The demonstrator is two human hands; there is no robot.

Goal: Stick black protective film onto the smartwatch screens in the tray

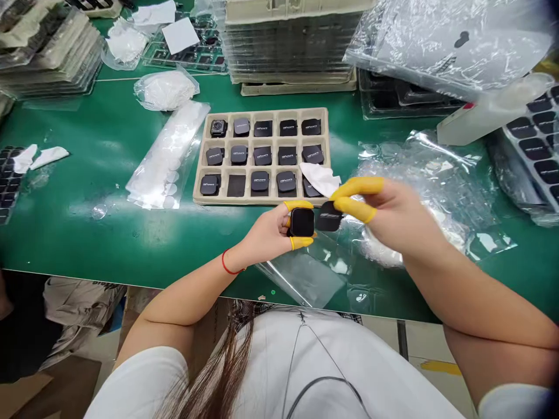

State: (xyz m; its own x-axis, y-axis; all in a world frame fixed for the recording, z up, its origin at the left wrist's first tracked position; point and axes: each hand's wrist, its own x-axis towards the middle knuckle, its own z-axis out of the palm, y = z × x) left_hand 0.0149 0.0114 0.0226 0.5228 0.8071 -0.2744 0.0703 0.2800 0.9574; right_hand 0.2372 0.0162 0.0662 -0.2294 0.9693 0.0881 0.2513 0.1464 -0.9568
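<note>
My left hand (279,233), with yellow finger cots, grips a black square smartwatch body (302,222) by its edges, its dark glossy face turned up. Just to its right, my right hand (379,212) pinches a thin dark square film (329,216) with faint lettering between cot-covered thumb and finger. The film and the watch are close together; whether they touch I cannot tell. Beyond the hands lies a beige compartment tray (262,202). Most of its compartments hold watch bodies with lettered dark faces, and one in the front row shows a bare dark pad (236,186).
A white cloth (321,179) overlaps the tray's front right corner. Clear plastic bags (428,192) lie to the right near a white bottle (489,110). Strips of round stickers (163,163) lie left of the tray. Stacked trays (292,52) stand behind.
</note>
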